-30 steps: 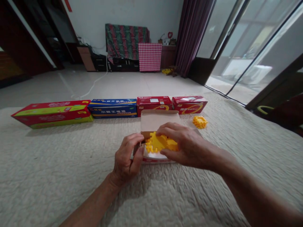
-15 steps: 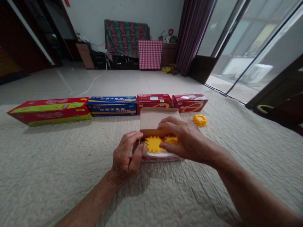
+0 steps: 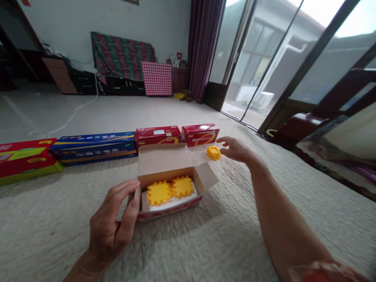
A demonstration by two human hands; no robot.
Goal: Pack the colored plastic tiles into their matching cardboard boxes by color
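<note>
Where the left hand [image 3: 110, 225] pinches: left edge of open carton [image 3: 176, 210], lower centre.
Right hand [image 3: 237, 150]: grip wide beside yellow toothed block [image 3: 213, 153] (contact unclear), right of centre.
Inside carton: two toothed tiles [image 3: 159, 193].

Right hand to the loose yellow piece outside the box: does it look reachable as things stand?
Most likely yes. The right hand is open right beside the yellow piece, with nothing visible between them. The open box lies off to the left, away from that approach.
</note>
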